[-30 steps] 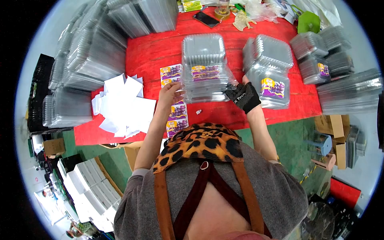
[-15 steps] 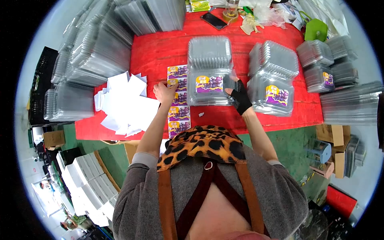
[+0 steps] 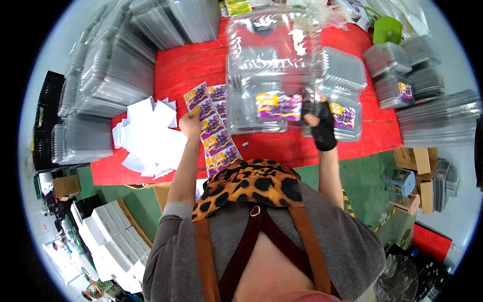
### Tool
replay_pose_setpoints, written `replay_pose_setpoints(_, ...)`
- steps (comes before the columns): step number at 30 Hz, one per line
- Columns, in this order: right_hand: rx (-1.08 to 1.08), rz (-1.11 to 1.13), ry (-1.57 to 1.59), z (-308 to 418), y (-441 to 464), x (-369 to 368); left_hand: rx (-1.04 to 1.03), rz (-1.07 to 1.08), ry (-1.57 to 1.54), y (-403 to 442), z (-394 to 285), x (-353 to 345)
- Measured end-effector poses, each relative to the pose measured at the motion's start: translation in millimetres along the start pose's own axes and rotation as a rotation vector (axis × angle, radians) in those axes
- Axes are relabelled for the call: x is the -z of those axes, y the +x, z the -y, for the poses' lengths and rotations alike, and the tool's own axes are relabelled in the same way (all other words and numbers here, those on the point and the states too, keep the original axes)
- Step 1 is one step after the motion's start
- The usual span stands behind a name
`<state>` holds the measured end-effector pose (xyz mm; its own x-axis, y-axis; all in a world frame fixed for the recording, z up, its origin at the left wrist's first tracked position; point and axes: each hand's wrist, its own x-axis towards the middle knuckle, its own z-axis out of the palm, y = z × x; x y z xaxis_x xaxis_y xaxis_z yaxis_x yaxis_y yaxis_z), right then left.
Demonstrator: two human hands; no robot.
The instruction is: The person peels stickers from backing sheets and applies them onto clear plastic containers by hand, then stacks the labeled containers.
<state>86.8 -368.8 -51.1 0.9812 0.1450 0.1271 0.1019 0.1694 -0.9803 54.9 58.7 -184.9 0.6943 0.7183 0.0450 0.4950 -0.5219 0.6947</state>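
In the head view, my right hand (image 3: 320, 123), in a black fingerless glove, grips the right side of an open clear plastic clamshell box (image 3: 274, 38). The box is raised above the table, tilted, and slightly blurred. A purple and yellow grape label (image 3: 278, 106) is stuck on it. Behind and below it, a stack of clear boxes (image 3: 249, 113) shows through the plastic. At the left, my left hand (image 3: 190, 124) pinches the left edge of a strip of grape labels (image 3: 217, 141). That strip is skewed, and more labels (image 3: 218, 92) show beneath it.
White paper sheets (image 3: 153, 136) lie heaped at the left of the red table (image 3: 186, 65). Tall stacks of clear boxes (image 3: 118, 65) stand behind them. Labelled boxes (image 3: 343, 118) sit to the right, with more stacks (image 3: 443, 128) at the table's right edge. A green item (image 3: 387, 30) lies at the back.
My right hand has lifted the labelled box off the stack, its lid now spread open, moving up and right. My left hand has drawn the top label strip leftward, uncovering labels beneath.
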Motion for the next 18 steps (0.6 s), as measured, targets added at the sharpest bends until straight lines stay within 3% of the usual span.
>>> replay_pose_setpoints(1,0.131,-0.08,-0.205,12.6,2.7,16.6,-0.063,0.029,0.064,-3.1,-8.3,9.3)
replay_pose_setpoints(3,0.121,-0.212,-0.158,29.9,-0.7,53.6,-0.043,0.059,0.058,-13.6,-27.6,24.3)
replay_pose_setpoints(5,0.177,-0.252,0.016,32.3,2.9,93.7,-0.074,0.088,-0.139,-17.7,-34.7,37.9)
replay_pose_setpoints(7,-0.009,-0.318,0.088,29.7,-4.1,134.8,-0.103,0.122,-0.488,-16.1,-28.0,39.3)
replay_pose_setpoints(10,-0.232,-0.393,0.356,4.0,-8.5,198.2,0.208,0.245,-0.973,-16.2,-47.3,71.9)
replay_pose_setpoints(12,-0.378,-0.461,0.417,-7.4,-16.7,227.0,0.342,0.221,-1.083,-17.0,-65.3,98.8)
replay_pose_setpoints(17,-0.487,-0.678,-0.101,-6.2,-15.7,227.4,0.326,0.323,-1.15,-47.9,-110.2,151.9)
replay_pose_setpoints(18,-0.389,-0.667,-0.486,1.0,-17.8,217.6,0.267,0.397,-1.067,-54.1,-108.8,152.6)
